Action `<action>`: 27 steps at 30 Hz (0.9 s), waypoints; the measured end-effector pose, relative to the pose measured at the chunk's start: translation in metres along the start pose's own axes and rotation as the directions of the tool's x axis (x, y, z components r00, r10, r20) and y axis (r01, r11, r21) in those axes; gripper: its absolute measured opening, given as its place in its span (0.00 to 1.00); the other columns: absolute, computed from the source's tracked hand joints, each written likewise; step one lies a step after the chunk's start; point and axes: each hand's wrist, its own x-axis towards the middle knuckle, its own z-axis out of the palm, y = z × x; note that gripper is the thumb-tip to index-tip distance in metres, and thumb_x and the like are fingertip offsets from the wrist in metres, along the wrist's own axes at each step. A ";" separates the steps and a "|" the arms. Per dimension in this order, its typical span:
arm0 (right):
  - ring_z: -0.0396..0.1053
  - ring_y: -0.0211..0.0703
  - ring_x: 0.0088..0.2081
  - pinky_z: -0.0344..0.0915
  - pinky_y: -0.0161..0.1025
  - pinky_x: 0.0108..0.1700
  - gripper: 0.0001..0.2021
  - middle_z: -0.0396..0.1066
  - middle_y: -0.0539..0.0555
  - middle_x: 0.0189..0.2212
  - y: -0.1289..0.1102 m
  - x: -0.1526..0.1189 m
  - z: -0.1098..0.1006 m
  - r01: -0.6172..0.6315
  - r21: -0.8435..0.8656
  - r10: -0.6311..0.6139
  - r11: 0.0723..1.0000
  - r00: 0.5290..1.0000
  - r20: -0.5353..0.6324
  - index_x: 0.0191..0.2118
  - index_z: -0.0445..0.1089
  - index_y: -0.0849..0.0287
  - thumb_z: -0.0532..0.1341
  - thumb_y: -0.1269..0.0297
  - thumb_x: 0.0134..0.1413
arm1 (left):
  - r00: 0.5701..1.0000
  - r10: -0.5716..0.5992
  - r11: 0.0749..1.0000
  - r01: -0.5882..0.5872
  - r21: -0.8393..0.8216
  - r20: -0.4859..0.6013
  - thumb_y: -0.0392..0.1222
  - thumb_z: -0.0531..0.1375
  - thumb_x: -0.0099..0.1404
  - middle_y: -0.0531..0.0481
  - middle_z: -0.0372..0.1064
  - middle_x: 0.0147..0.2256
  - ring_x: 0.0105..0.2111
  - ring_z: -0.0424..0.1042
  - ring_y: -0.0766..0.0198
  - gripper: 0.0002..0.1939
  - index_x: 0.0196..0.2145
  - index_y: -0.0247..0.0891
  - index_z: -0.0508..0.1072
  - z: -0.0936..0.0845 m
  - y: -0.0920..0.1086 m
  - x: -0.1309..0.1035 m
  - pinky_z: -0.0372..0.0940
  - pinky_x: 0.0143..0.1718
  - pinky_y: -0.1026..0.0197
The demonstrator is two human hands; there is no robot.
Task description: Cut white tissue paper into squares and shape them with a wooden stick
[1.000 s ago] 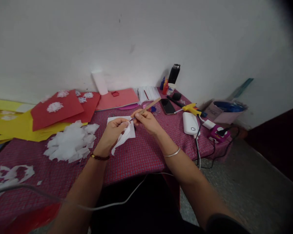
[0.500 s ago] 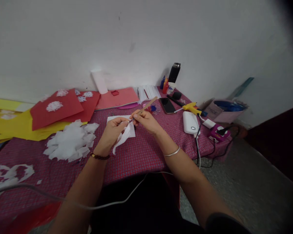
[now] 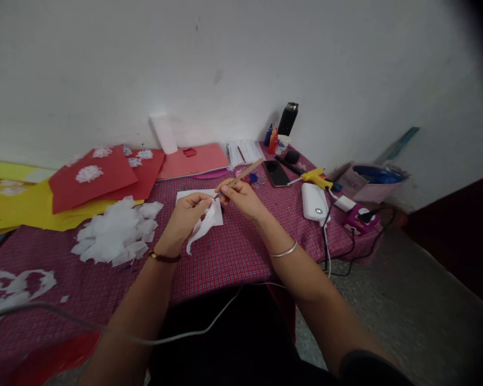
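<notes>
Red-checked cloth [image 3: 233,265] covers the bench; ruffled white tissue [image 3: 115,230] sits left, pale cable [image 3: 177,339] crosses the left forearm [image 3: 140,289], left hand [image 3: 186,215] pinches limp tissue [image 3: 203,226] over a white sheet [image 3: 219,217], right hand [image 3: 241,199] clamps a slim stick [image 3: 249,169], then a yellow glue gun [image 3: 317,177] and, farther right, a carton [image 3: 351,182] holding crumpled blue plastic [image 3: 380,176]

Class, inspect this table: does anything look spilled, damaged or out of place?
No obvious spill shows. At the near left of the table, though, torn paper lies in ragged strips, with a small scrap apart from it. A white cable also looks out of place, sagging loosely across the foreground.
</notes>
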 end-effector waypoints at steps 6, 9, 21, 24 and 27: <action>0.63 0.32 0.24 0.61 0.32 0.28 0.19 0.66 0.47 0.22 0.001 0.000 0.000 -0.019 -0.004 0.019 1.000 1.000 -0.007 0.35 0.71 0.61 0.63 0.46 0.54 | 1.000 0.014 1.000 -0.014 0.012 -0.011 0.43 0.65 0.52 0.55 0.65 0.21 0.20 0.58 0.71 0.08 0.26 0.35 0.75 -0.001 -0.002 0.001 0.53 0.23 0.66; 0.62 0.32 0.24 0.61 0.32 0.28 0.20 0.67 0.47 0.22 0.001 -0.001 0.001 -0.002 0.017 0.002 1.000 0.999 -0.034 0.35 0.71 0.61 0.63 0.46 0.54 | 1.000 0.012 1.000 -0.012 0.020 -0.011 0.44 0.65 0.53 0.54 0.66 0.21 0.20 0.59 0.71 0.08 0.26 0.35 0.75 -0.003 -0.005 0.002 0.53 0.23 0.66; 0.63 0.32 0.24 0.62 0.32 0.28 0.20 0.66 0.47 0.23 -0.002 0.000 0.001 -0.017 -0.016 0.018 1.000 0.999 0.034 0.34 0.71 0.61 0.63 0.46 0.53 | 1.000 0.017 1.000 -0.017 0.001 0.002 0.43 0.65 0.53 0.55 0.66 0.20 0.19 0.58 0.71 0.08 0.26 0.35 0.75 -0.002 -0.005 0.003 0.52 0.21 0.66; 0.62 0.31 0.24 0.61 0.32 0.28 0.20 0.66 0.47 0.23 -0.003 -0.001 0.002 -0.011 -0.025 0.012 1.000 0.999 0.039 0.33 0.71 0.62 0.63 0.45 0.53 | 1.000 0.020 1.000 -0.020 -0.006 0.016 0.44 0.65 0.53 0.54 0.67 0.21 0.20 0.59 0.71 0.08 0.26 0.35 0.76 -0.002 -0.006 0.003 0.52 0.21 0.66; 0.62 0.31 0.24 0.62 0.33 0.29 0.20 0.66 0.47 0.24 -0.004 0.000 0.002 -0.011 -0.040 0.013 0.999 0.999 0.038 0.33 0.71 0.62 0.63 0.45 0.53 | 1.000 0.022 1.000 -0.022 -0.004 0.017 0.44 0.65 0.54 0.54 0.67 0.21 0.20 0.59 0.71 0.08 0.26 0.36 0.76 -0.003 -0.006 0.003 0.53 0.21 0.66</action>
